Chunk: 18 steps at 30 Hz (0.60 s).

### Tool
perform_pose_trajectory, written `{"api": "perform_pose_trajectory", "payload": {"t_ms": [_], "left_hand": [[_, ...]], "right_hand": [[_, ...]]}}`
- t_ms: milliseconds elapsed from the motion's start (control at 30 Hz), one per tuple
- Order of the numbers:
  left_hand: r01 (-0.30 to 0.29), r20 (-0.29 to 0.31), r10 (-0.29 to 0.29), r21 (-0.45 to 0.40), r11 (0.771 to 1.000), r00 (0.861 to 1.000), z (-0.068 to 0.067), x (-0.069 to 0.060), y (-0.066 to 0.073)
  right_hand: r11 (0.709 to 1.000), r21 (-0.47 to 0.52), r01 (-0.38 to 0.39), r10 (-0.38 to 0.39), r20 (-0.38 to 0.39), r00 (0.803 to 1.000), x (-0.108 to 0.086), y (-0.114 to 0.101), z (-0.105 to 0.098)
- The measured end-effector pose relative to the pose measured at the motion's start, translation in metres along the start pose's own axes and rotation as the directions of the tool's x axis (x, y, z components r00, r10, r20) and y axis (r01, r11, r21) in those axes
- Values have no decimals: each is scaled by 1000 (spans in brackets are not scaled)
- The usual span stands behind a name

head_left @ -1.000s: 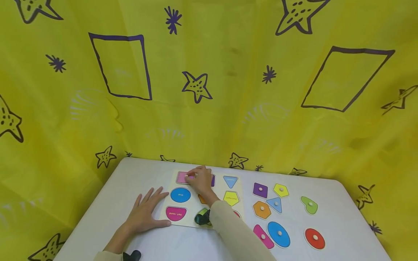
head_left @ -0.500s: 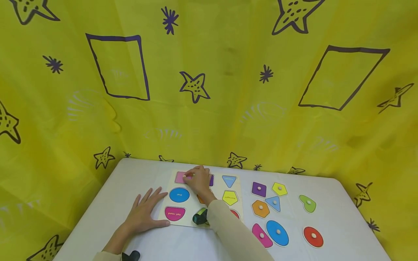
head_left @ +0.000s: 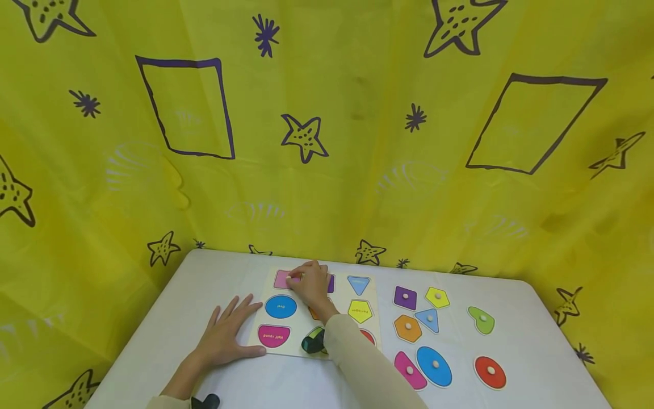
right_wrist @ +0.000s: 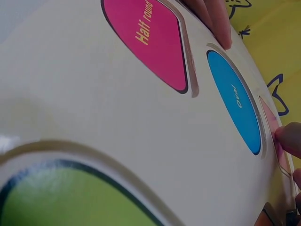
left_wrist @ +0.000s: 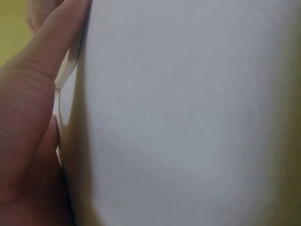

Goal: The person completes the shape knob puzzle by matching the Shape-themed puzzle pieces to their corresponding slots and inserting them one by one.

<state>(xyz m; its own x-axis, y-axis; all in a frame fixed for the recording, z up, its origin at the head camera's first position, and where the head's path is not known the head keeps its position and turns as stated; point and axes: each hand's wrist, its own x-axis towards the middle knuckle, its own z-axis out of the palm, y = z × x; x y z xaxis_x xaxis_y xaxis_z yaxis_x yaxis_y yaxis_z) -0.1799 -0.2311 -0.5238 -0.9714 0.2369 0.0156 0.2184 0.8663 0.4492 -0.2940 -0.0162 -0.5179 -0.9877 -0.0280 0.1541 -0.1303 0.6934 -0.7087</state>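
A wooden shape puzzle board [head_left: 297,325] lies on the white table. My right hand [head_left: 313,285] reaches over it and pinches the small knob of a pink rectangular puzzle piece [head_left: 281,278] at the board's far left corner. In the right wrist view, a fingertip [right_wrist: 288,138] touches that pink piece, which sits flush or nearly so. My left hand [head_left: 225,335] rests with fingers spread at the board's left edge, thumb at the near corner. Recesses show a blue oval [head_left: 280,307], a magenta half round [head_left: 273,336] and a yellow pentagon [head_left: 360,311]; my right hand and forearm partly cover others.
Loose knobbed pieces lie right of the board: purple square [head_left: 405,297], yellow pentagon piece [head_left: 436,296], orange hexagon [head_left: 407,329], blue triangle [head_left: 427,319], blue oval piece [head_left: 434,366], magenta half round piece [head_left: 410,370], green heart-like piece [head_left: 481,319], red round piece [head_left: 490,372]. A yellow curtain [head_left: 347,187] hangs behind.
The head view has shifted slightly. Both hands keep their places, and my right hand still pinches the pink piece's knob.
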Motion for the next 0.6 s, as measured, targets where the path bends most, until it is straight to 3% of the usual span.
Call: {"api": "perform_pose_trajectory", "payload": {"t_ms": [167, 300, 467, 600], "left_hand": [[-1, 2, 1, -9, 1000, 1000, 1, -1, 2], [-6, 1, 6, -21, 1000, 1000, 1, 0, 1], [-12, -3, 12, -14, 1000, 1000, 0, 0, 0], [-12, -2, 12, -10, 1000, 1000, 0, -1, 0]], "right_hand": [[1000, -13, 25, -25, 45, 999, 1, 4, -4], [998, 2, 64, -64, 140, 988, 3, 7, -14], [985, 71, 154, -167, 250, 954, 5, 12, -36], [967, 111, 231, -254, 295, 921, 4, 15, -56]]}}
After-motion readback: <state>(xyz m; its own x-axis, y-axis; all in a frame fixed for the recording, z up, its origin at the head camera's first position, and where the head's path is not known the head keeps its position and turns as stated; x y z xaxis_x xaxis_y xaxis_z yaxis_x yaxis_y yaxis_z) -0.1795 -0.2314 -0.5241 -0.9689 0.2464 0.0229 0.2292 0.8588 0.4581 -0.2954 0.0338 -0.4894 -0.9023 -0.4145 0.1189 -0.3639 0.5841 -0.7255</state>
